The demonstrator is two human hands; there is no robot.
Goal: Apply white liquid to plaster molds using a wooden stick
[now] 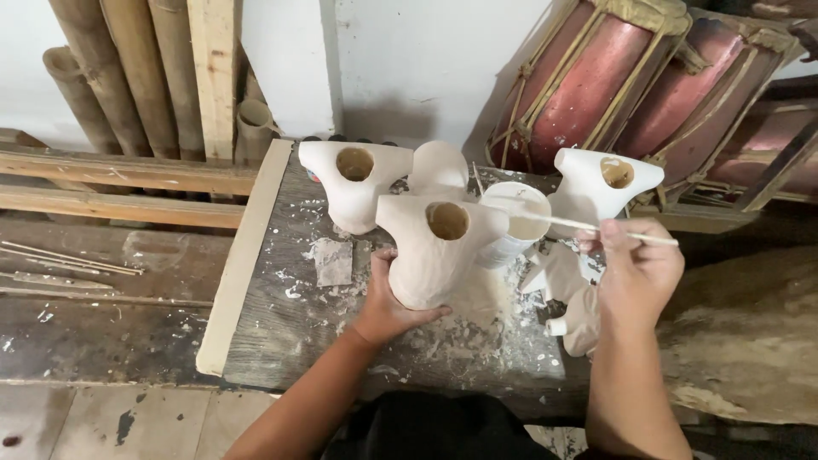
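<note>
My left hand (385,300) grips the lower side of a white torso-shaped figure (436,247) with a round neck hole, standing on a paint-spattered grey board (290,332). My right hand (635,268) holds a thin white brush stick (545,219) whose far end reaches into a white cup of paint (515,223). Two similar white figures stand behind, one at the left (354,192) and one at the right (601,187). A rounded white piece (439,166) sits between them.
Small white parts (573,315) lie under my right hand. Bamboo poles (128,77) and wooden planks (119,175) lean at the back left. Red drums (613,77) tied with rope stand at the back right. Thin sticks (68,260) lie on the dark bench at the left.
</note>
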